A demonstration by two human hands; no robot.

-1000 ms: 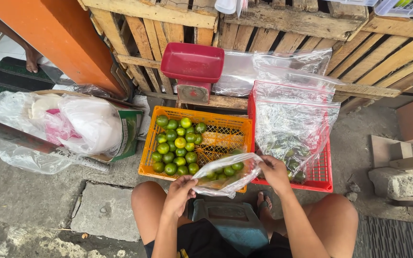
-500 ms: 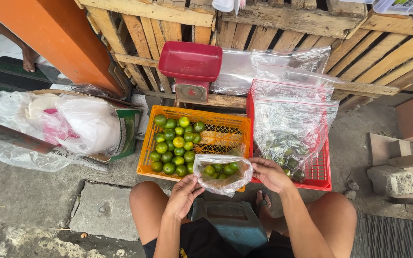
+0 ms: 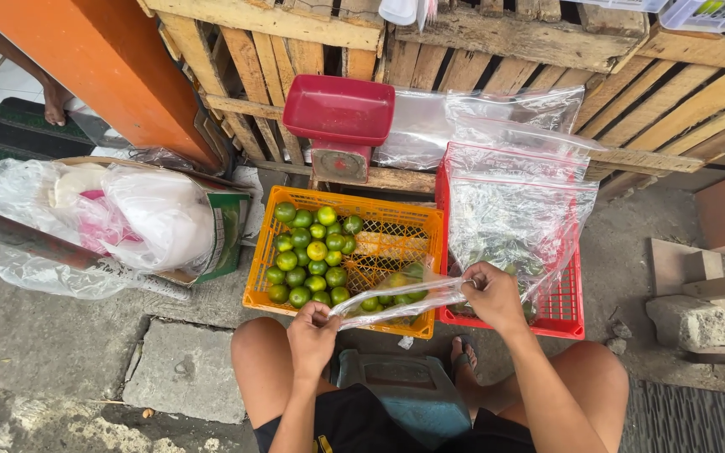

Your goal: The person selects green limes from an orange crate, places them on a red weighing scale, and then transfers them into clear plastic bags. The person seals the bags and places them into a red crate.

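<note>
1. Since the earlier frame, both hands have drawn apart, stretching the clear bag point(image 3: 396, 299) taut.
2. Left hand point(image 3: 312, 329) pinches one end closed; right hand point(image 3: 490, 294) pinches the other.
3. Bag's long axis runs 8 to 2 o'clock between grips, limes sagging mid-span.
4. Orange crate point(image 3: 396, 243) lies beyond at 12 o'clock.

Your left hand point(image 3: 312, 329) and right hand point(image 3: 492, 294) pinch the stretched mouth of a clear plastic bag of green limes point(image 3: 396, 295) between them. It hangs over the orange plastic crate point(image 3: 396, 228) of limes, beside the red plastic crate point(image 3: 565, 306) lined with clear bags.
</note>
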